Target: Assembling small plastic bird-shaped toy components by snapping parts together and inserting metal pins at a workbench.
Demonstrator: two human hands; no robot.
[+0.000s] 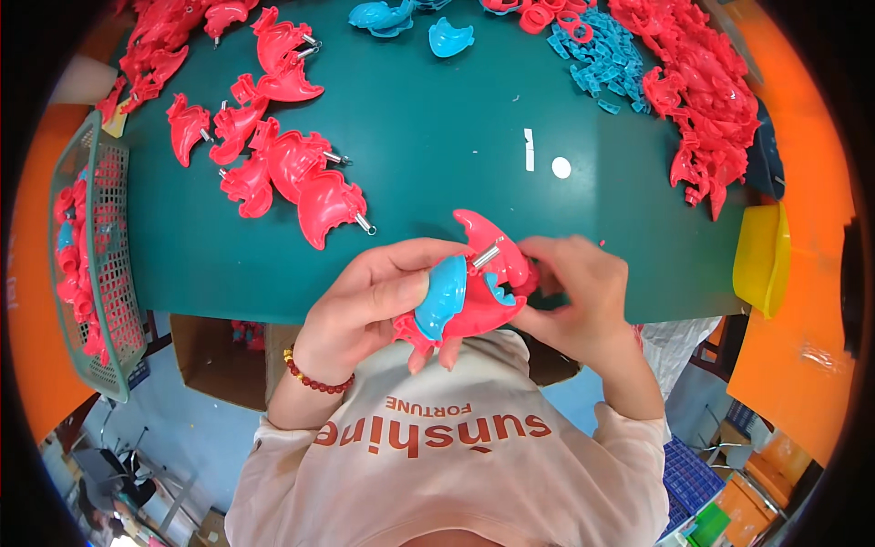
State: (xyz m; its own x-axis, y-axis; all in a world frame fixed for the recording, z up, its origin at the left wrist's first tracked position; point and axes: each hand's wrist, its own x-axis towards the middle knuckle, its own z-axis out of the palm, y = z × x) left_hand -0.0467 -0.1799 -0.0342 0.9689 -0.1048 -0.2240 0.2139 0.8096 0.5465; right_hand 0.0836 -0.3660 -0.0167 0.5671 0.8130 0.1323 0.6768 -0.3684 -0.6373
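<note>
Between my hands, just over the near edge of the green table, is a red and blue plastic toy part [474,314] with a curved claw-like piece and a metal spring [486,256]. My left hand [369,296] is closed on its blue side, thumb pressed on the blue shell [444,296]. The fingers of my right hand [579,283] pinch the right end of the red piece, and what lies under those fingertips is hidden. Several red shell pieces with springs [296,164] lie on the table beyond my left hand.
Red parts are heaped at the far right [702,100], beside a pile of small blue pieces [602,59]. Blue shells [451,38] lie at the far middle. A green basket [114,201] of parts stands left, a yellow bin [762,260] right. A cardboard box [214,369] sits below the table edge.
</note>
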